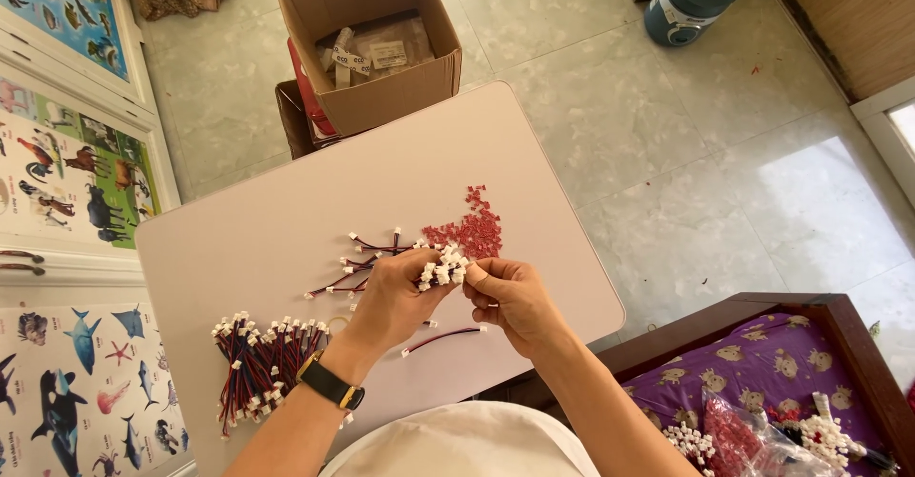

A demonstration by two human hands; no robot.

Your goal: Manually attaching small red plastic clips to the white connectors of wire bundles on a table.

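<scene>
My left hand is closed around a bunch of short red-and-black wires with white connectors, the white ends sticking up. My right hand pinches at the white ends of that same bunch with thumb and forefinger. Just beyond the hands lies a small pile of red plastic pieces on the white table. Loose wires lie left of the pile, and one single wire lies under my hands. A large bundle of the same wires rests near my left wrist, which wears a black watch.
An open cardboard box stands past the table's far edge. A purple patterned cloth in a wooden frame at lower right carries bags of red and white parts. Animal posters line the left. A blue appliance sits on the tiled floor.
</scene>
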